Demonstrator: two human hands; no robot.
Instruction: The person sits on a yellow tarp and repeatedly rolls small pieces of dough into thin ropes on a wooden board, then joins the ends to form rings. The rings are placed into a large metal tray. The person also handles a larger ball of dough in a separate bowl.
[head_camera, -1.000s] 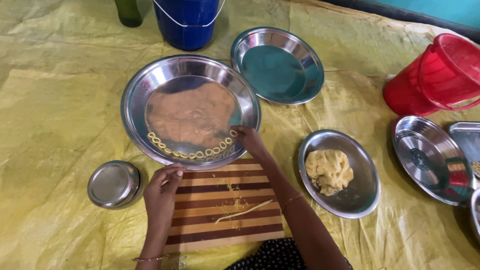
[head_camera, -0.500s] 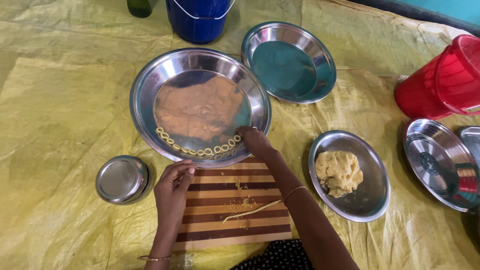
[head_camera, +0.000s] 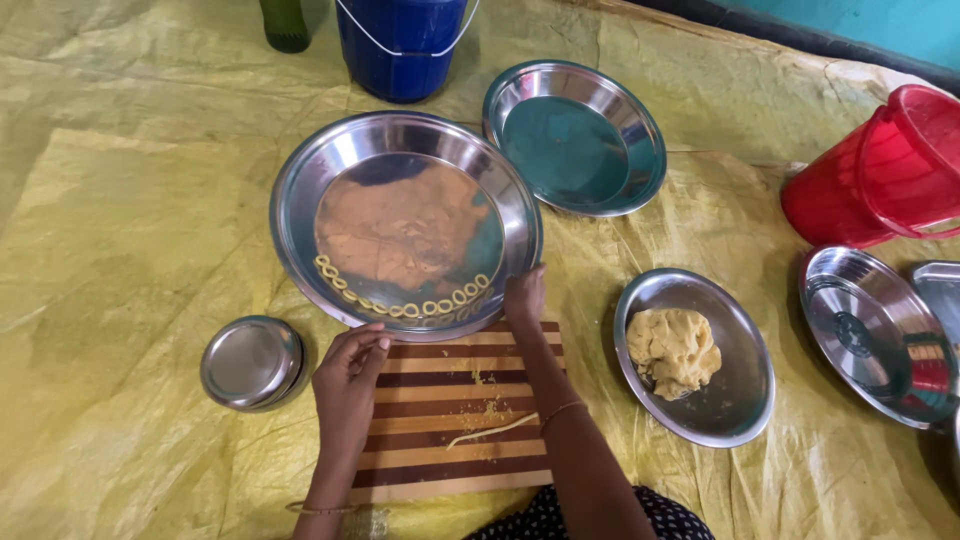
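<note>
The right hand, fingers together, touches the near rim of the round steel plate, just beside its row of small dough rings. The left hand, fingertips pinched, rests on the striped wooden board; a thin dough strip lies between both wrists.

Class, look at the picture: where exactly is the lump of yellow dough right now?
In the head view, the lump of dough sits in a small steel plate on the person's right, beside the striped wooden board and below the empty steel plate.
</note>
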